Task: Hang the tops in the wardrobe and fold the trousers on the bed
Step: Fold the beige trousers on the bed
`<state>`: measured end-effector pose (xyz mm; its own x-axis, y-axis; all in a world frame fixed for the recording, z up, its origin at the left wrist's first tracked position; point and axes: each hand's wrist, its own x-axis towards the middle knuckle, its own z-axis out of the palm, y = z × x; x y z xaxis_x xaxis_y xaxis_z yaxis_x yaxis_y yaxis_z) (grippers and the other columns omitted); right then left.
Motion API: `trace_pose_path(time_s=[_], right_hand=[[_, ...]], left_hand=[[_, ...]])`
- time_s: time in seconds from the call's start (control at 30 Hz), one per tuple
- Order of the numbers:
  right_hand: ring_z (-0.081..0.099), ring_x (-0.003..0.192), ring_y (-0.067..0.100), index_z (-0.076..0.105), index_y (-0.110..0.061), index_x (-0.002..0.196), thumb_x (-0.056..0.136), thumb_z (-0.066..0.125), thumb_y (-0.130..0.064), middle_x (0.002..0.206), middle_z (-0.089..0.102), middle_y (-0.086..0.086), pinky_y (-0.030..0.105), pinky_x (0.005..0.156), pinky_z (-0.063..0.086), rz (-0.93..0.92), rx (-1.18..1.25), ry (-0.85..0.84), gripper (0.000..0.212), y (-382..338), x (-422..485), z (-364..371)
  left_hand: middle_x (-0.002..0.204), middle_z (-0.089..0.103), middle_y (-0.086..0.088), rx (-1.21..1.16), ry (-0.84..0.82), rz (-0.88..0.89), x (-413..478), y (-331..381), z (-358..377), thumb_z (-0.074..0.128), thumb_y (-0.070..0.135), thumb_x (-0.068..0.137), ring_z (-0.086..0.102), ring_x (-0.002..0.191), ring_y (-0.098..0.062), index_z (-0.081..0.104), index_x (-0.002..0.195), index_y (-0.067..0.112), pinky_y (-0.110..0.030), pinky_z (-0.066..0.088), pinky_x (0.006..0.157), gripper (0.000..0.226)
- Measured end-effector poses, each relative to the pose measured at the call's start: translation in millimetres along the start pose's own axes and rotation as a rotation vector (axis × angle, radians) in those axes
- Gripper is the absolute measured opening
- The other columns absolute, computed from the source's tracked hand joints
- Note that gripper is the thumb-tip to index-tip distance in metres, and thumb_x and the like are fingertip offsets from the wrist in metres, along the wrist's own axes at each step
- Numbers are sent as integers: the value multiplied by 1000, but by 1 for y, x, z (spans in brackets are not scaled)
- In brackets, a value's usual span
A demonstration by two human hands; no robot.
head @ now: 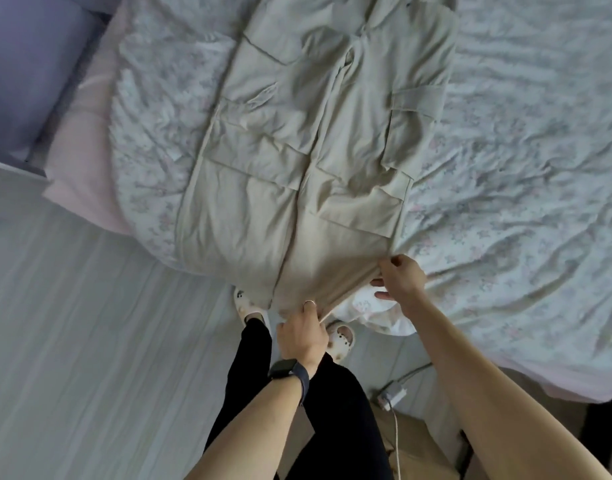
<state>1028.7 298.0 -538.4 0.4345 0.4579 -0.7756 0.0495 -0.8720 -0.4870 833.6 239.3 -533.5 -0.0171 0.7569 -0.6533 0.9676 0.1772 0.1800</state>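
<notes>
Beige cargo trousers [297, 161] with flap pockets lie spread flat on the bed [522, 168], legs running away from me, their near end hanging at the bed's corner. My left hand [302, 332], with a ring and a dark watch on the wrist, grips the left part of that near edge. My right hand [399, 277] pinches the right corner of the same edge, thumb on top. Both hands hold the cloth taut over the bed's edge.
The bed has a crumpled floral cover, with a pink sheet [79, 161] showing at its left side. A charger block and white cable [391, 393] lie on the pale wood floor [89, 323] near my slippered feet. A purple-grey piece of furniture [27, 64] stands at the upper left.
</notes>
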Motion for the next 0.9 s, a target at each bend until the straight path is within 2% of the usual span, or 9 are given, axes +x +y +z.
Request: trace_pose_path(time_s=[0.13, 0.3, 0.37, 0.43, 0.5, 0.57, 0.67, 0.8, 0.9], right_hand=[[75, 80, 20, 60, -9, 111, 93, 55, -21, 93, 72, 10, 38, 62, 63, 11, 65, 78, 23, -14, -6, -2], [73, 85, 19, 53, -16, 115, 88, 70, -37, 99, 69, 5, 39, 71, 62, -38, 31, 19, 38, -53, -1, 1], [73, 83, 18, 56, -13, 112, 84, 74, -43, 98, 71, 6, 34, 62, 60, -41, -21, 9, 45, -70, 2, 9], [73, 80, 18, 62, -10, 102, 87, 72, -38, 96, 72, 11, 27, 50, 55, -52, -56, 28, 33, -84, 1, 20], [70, 75, 19, 61, -11, 93, 91, 64, -28, 93, 72, 13, 24, 46, 51, -85, -16, 87, 17, -96, -8, 27], [64, 75, 20, 57, -14, 99, 90, 56, -28, 90, 66, 5, 27, 51, 51, -186, 99, 164, 16, -110, -26, 38], [60, 68, 16, 52, -16, 102, 88, 52, -25, 82, 59, -4, 34, 55, 54, -439, 171, 233, 17, -135, -56, 62], [68, 75, 25, 52, -25, 98, 85, 51, -30, 83, 63, -8, 47, 68, 59, -642, 110, 192, 14, -172, -71, 116], [69, 79, 26, 51, -29, 94, 85, 54, -35, 80, 66, -11, 50, 75, 57, -694, -6, 111, 11, -193, -70, 163]], left_hand=[[108, 67, -1, -175, -16, -22, -11, -26, -14, 50, 13, 93, 65, 100, -29, 58, 115, 22, -35, 49, 67, 25], [93, 71, -3, -344, -16, 83, -31, -62, -35, 53, 15, 90, 65, 90, -27, 66, 112, 22, -36, 54, 72, 26], [92, 72, -1, -402, 9, 97, -35, -83, -40, 58, 19, 94, 67, 86, -23, 69, 112, 21, -31, 51, 71, 21], [94, 73, 2, -469, 48, 70, -37, -105, -45, 63, 25, 96, 67, 86, -18, 71, 112, 21, -25, 48, 71, 19], [96, 73, 5, -527, 69, 43, -40, -119, -49, 65, 27, 96, 65, 86, -12, 71, 115, 20, -14, 43, 70, 22], [89, 66, 11, -587, 99, 15, -41, -126, -55, 66, 28, 95, 60, 83, -6, 72, 116, 19, -7, 39, 70, 23], [84, 65, 18, -734, 205, -30, -35, -137, -65, 62, 27, 97, 64, 82, -4, 73, 109, 16, -19, 48, 79, 20], [98, 70, 8, -1022, 375, -216, -8, -165, -85, 57, 28, 101, 66, 97, -8, 68, 101, 17, -21, 47, 85, 16], [108, 69, -4, -982, 352, -338, 21, -199, -95, 55, 30, 101, 65, 100, -18, 68, 110, 9, -21, 45, 83, 26]])
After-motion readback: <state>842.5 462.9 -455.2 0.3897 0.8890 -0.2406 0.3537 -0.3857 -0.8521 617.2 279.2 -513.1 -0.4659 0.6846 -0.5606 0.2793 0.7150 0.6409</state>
